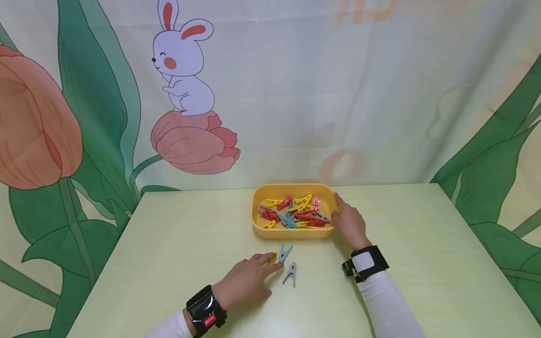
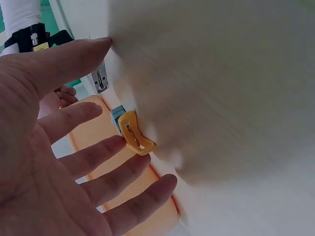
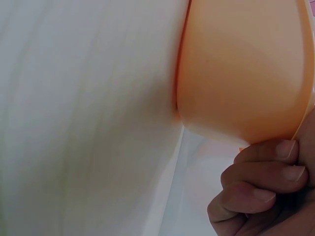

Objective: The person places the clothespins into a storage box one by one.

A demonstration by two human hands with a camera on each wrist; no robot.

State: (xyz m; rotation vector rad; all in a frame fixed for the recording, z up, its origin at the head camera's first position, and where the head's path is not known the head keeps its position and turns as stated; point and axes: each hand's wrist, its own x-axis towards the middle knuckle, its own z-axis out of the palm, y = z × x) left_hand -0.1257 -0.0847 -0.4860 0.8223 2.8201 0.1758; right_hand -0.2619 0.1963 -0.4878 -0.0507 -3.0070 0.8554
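Observation:
My left hand (image 1: pixel 251 279) reaches over the table with its fingers spread. Its fingertips touch a yellow clothespin (image 1: pixel 273 257), which stands on its side in the left wrist view. Right beside that one is a light blue clothespin (image 1: pixel 283 254). A grey clothespin (image 1: pixel 290 273) lies a little nearer, just off the index fingertip. At the right end of an orange-yellow plastic tray (image 1: pixel 291 233), my right hand (image 1: pixel 351 223) grips the rim; its fingers (image 3: pixel 266 172) curl against the end wall in the right wrist view. Several red, yellow, blue and pink clothespins (image 1: pixel 302 204) lie jumbled inside the tray.
The pale wooden table (image 1: pixel 169 244) ends at the back against a hanging cloth (image 1: pixel 287 94) printed with a rabbit, tulips and leaves. The tray stands close to that back edge. A black strap with a device (image 1: pixel 207 310) sits on each wrist.

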